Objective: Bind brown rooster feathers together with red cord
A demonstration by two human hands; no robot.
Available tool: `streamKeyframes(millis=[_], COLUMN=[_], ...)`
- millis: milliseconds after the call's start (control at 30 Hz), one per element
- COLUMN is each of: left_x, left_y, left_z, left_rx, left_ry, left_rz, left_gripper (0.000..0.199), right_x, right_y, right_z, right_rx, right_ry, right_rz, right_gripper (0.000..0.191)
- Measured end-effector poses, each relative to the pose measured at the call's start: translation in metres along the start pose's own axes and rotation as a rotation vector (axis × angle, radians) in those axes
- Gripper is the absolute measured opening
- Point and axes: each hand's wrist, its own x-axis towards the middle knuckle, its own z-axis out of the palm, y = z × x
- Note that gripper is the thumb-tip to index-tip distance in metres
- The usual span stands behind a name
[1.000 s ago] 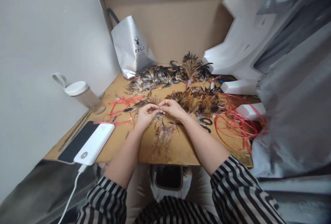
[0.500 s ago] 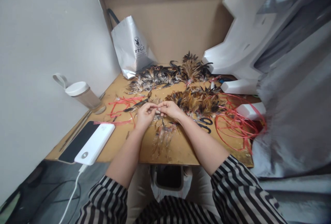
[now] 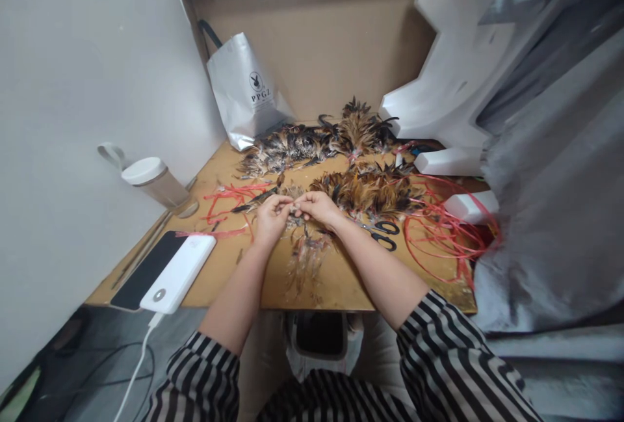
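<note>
Over the middle of the table, my left hand [image 3: 273, 217] and my right hand [image 3: 316, 207] meet with fingertips pinched together. Between them is a small tuft of pale feathers [image 3: 295, 209], partly covered by my fingers. Below my hands lie loose wispy feathers [image 3: 307, 253] on the wood. Just right of my right hand spreads a pile of brown feathers [image 3: 370, 189], with black-handled scissors [image 3: 385, 235] in front of it. Dark feathers [image 3: 256, 201] and strips of red plastic cord [image 3: 227, 197] lie left of my left hand.
Another row of dark feathers [image 3: 297, 144] runs along the back, by a silver bag [image 3: 244, 90]. A tumbler [image 3: 158, 181], a dark phone [image 3: 146, 269] and a white power bank [image 3: 178, 272] stand or lie at left. Tangled red cord [image 3: 446, 240] covers the right side of the table [image 3: 341, 285].
My hands stay pinched together in nearly the same place, with slight finger movement. The whole view has shifted a little.
</note>
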Motion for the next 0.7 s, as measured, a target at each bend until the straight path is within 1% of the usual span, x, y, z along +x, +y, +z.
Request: streamKeyframes(millis=[133, 300, 400, 700], left_x=[0.0, 0.0, 0.0003, 0.0005], left_y=[0.0008, 0.0026, 0.0018, -0.0005], left_z=[0.0005, 0.0016, 0.002, 0.0027], left_rx=[-0.06, -0.129, -0.142, -0.156], left_ry=[0.008, 0.015, 0.009, -0.011], left_rz=[-0.037, -0.101, -0.106, -0.122], left_gripper=[0.011, 0.012, 0.013, 0.013], right_x=[-0.0016, -0.0013, -0.0005, 0.0014], right_y=[-0.0042, -0.0034, -0.0016, 0.0051], right_z=[0.0001, -0.0014, -0.0013, 0.0024], right_rx=[0.001, -0.033, -0.058, -0.176], right_ry=[-0.017, -0.024, -0.021, 0.016], right_rz=[-0.003, -0.04, -0.079, -0.132], right_gripper=[0.008, 0.007, 0.005, 0.006])
